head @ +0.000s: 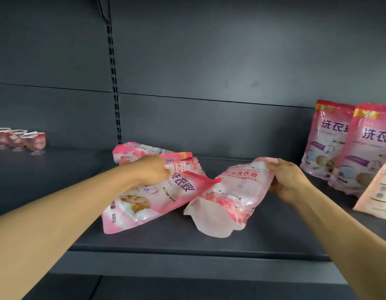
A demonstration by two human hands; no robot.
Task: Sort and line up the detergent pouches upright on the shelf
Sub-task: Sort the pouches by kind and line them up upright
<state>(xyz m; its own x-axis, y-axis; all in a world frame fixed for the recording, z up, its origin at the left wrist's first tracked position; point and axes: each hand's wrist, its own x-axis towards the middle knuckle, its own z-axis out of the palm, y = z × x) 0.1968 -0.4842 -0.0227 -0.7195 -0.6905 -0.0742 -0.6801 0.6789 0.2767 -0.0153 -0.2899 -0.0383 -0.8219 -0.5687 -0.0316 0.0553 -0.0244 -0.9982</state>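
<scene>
Glossy plastic pouches (148,198) lie on a matt dark metal shelf (187,239).

Three small pink cups (19,139) stand far left.

Pink floral-printed pouches (148,198) (lettering apparently purple) on dark grey shelf (187,245)

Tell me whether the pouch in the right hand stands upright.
Tipped. The pale pouch leans over, its bottom gusset facing the camera, while the right hand grips its top end.
</scene>
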